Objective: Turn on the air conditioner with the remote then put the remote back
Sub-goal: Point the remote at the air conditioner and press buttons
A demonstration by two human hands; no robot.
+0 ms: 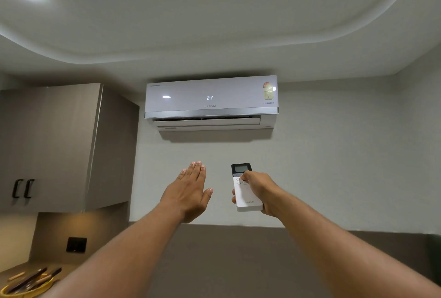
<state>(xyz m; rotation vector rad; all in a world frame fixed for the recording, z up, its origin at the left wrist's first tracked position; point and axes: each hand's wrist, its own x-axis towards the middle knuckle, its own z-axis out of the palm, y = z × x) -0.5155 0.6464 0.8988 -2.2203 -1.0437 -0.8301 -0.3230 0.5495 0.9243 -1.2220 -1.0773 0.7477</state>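
Down at the near left, a yellow bowl (28, 288) on the counter (14, 271) holds several dark and wooden handles, too blurred to count. One white remote (245, 190) with a dark screen end stands upright in my right hand (259, 192), fingers wrapped round it, thumb on the buttons. My left hand (191, 190) is flat, fingers straight and together, holding nothing. One white air conditioner (211, 102) hangs on the far wall, showing 24, its flap slightly open. Two black handles (22, 188) sit on the left cupboard.
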